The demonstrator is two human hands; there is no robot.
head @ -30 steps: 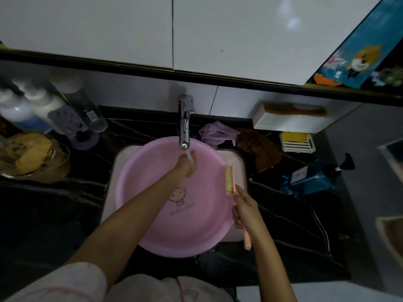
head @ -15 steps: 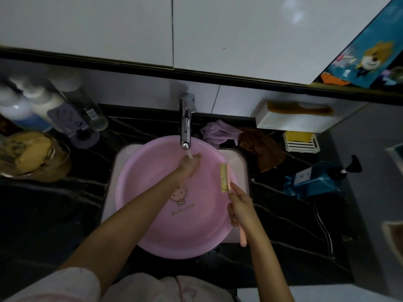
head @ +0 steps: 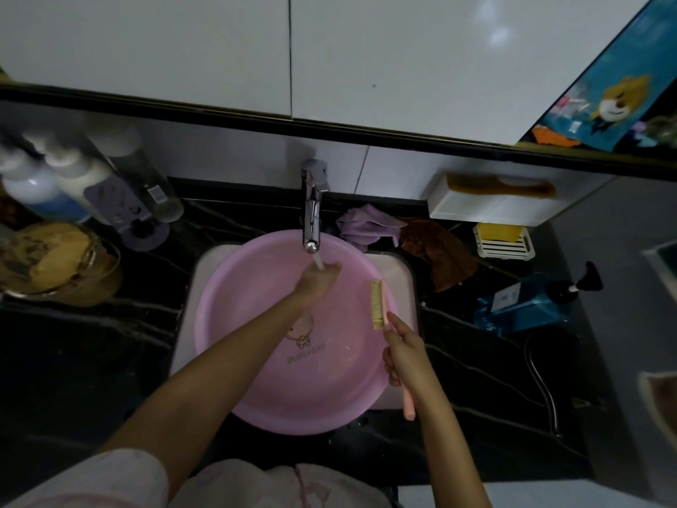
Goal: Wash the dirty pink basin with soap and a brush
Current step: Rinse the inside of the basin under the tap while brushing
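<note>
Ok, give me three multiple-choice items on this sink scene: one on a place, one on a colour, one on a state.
1. Where is the left hand?
A. On the blue bottle
B. Under the tap, over the pink basin
C. Flat on the counter

2. What colour is the handle of the brush that the right hand grips?
A. Green
B. Black
C. Pink

3. What state is the tap in?
A. Running
B. Turned off
C. Covered by a cloth

Answers:
1 B: the hand sits just below the spout, above the basin.
2 C: the handle end shows pink below the gripping hand.
3 A: a stream of water falls from the spout onto the hand.
</note>
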